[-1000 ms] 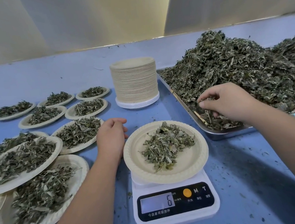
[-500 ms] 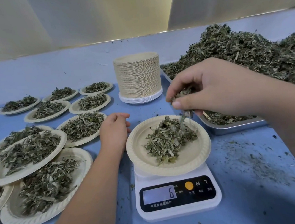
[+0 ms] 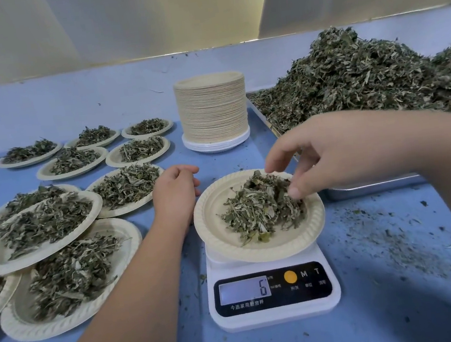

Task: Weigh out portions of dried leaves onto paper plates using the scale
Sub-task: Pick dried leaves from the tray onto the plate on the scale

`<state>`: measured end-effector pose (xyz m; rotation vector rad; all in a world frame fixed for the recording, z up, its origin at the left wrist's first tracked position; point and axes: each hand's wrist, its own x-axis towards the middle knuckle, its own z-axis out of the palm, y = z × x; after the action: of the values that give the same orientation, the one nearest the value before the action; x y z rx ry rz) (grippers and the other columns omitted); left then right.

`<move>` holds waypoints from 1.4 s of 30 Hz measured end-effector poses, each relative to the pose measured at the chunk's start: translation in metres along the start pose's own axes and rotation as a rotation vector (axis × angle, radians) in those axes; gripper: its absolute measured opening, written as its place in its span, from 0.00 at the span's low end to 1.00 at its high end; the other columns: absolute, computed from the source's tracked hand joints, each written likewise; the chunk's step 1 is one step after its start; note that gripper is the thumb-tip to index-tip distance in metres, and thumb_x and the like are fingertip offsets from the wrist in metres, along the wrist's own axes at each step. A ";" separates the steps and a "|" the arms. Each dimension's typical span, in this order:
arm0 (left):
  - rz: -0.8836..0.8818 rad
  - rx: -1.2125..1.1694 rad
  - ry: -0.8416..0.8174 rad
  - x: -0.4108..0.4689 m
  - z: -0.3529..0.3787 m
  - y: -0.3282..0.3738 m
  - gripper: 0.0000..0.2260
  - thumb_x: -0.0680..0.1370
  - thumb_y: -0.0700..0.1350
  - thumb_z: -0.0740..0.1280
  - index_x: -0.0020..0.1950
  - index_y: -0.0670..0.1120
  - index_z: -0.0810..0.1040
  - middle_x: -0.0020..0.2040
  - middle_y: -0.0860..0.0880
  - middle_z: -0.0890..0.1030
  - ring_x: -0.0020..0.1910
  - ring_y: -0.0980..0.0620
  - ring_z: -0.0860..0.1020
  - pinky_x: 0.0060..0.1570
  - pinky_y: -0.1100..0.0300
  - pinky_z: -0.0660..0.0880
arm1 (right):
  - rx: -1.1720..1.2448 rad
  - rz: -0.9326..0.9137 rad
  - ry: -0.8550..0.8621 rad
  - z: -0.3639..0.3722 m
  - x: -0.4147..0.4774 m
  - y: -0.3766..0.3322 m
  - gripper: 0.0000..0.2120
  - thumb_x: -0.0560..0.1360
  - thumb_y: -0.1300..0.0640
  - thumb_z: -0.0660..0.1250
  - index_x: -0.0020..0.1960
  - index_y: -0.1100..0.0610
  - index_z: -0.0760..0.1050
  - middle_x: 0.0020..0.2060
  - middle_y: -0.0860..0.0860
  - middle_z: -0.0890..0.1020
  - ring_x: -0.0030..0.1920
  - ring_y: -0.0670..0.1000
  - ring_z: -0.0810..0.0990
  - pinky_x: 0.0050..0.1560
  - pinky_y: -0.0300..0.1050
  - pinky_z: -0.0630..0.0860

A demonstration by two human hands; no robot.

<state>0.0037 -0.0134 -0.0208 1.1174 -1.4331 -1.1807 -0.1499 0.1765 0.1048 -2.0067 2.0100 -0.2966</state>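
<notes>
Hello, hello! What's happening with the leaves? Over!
Right hand loose over leaves on plate. Left hand idle on table. Scale reads 6. Nothing blocking.

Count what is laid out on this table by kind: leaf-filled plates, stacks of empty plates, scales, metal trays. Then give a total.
Leaf-filled plates: 11
Stacks of empty plates: 1
Scales: 1
Metal trays: 1
Total: 14

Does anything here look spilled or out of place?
Yes. Leaf crumbs are scattered over the table right of the scale, outside any plate. On the left, the nearest filled plates overlap, with one lying on top of its neighbours rather than flat on the table.
</notes>
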 end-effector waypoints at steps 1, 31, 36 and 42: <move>0.000 -0.002 0.001 0.000 0.000 0.000 0.12 0.76 0.40 0.59 0.43 0.49 0.81 0.35 0.51 0.78 0.26 0.57 0.74 0.35 0.59 0.72 | 0.020 0.005 0.024 -0.003 -0.001 0.004 0.09 0.70 0.47 0.72 0.49 0.38 0.76 0.38 0.23 0.76 0.28 0.33 0.77 0.26 0.26 0.69; -0.005 -0.009 -0.003 0.002 0.002 -0.002 0.12 0.76 0.40 0.59 0.42 0.48 0.81 0.35 0.50 0.77 0.24 0.59 0.73 0.31 0.61 0.71 | -0.072 0.496 0.239 0.034 0.025 0.122 0.06 0.70 0.48 0.74 0.37 0.48 0.81 0.28 0.45 0.78 0.30 0.47 0.73 0.27 0.40 0.64; -0.001 -0.019 0.002 0.000 0.002 0.000 0.11 0.76 0.39 0.59 0.43 0.48 0.81 0.35 0.50 0.77 0.23 0.60 0.72 0.24 0.68 0.70 | -0.042 0.489 0.360 0.034 0.025 0.123 0.07 0.70 0.47 0.74 0.36 0.48 0.81 0.24 0.49 0.77 0.24 0.49 0.71 0.25 0.39 0.63; -0.002 0.001 0.005 -0.001 0.002 0.002 0.12 0.76 0.39 0.59 0.43 0.48 0.81 0.35 0.51 0.77 0.23 0.60 0.72 0.29 0.64 0.71 | 0.065 0.427 0.441 0.032 0.025 0.119 0.04 0.71 0.49 0.73 0.39 0.48 0.81 0.16 0.44 0.75 0.15 0.41 0.69 0.15 0.31 0.58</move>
<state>0.0017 -0.0116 -0.0193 1.1218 -1.4290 -1.1786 -0.2511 0.1546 0.0328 -1.5103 2.5850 -0.7450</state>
